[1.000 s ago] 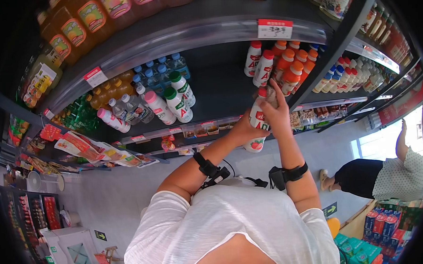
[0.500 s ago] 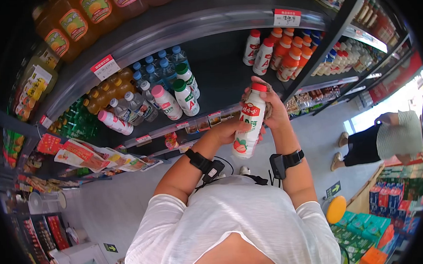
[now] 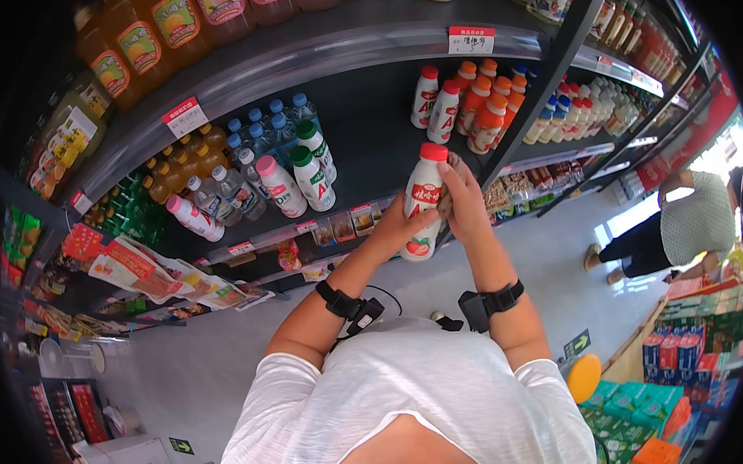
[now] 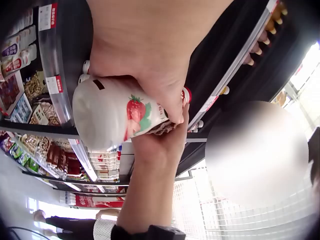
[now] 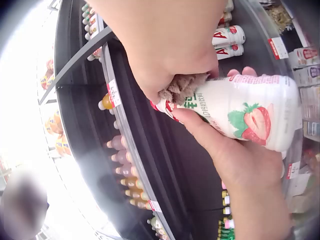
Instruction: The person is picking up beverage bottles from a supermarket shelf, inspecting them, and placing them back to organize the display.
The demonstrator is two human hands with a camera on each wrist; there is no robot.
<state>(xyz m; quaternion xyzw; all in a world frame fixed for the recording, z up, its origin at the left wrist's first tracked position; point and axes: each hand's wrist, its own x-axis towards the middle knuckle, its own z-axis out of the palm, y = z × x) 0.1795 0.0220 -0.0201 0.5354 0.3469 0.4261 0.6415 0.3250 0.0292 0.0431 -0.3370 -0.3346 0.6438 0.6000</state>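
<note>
In the head view a white bottle [image 3: 420, 198] with a red cap and strawberry picture is held tilted before the shelf. My left hand [image 3: 394, 228] grips its lower body from the left, thumb across the front. At the upper right side my right hand [image 3: 465, 201] holds a brown crumpled cloth [image 3: 445, 202] against the bottle near the cap. The left wrist view shows the bottle's base [image 4: 95, 117] close up. In the right wrist view the cloth [image 5: 182, 89] lies under my right hand [image 5: 175, 45], while the left thumb crosses the label.
A shelf edge [image 3: 338, 43] curves above the hands. Two red-capped bottles [image 3: 443, 113] stand beside orange-capped ones [image 3: 487, 123] at the right. Pink- and green-capped bottles [image 3: 311, 181] stand at the left. Another person [image 3: 696, 214] stands in the aisle at the right.
The bottle has come round from behind the right hand to show its front label, and both hands have shifted slightly left and up since the middle frame. The person in the aisle has changed posture.
</note>
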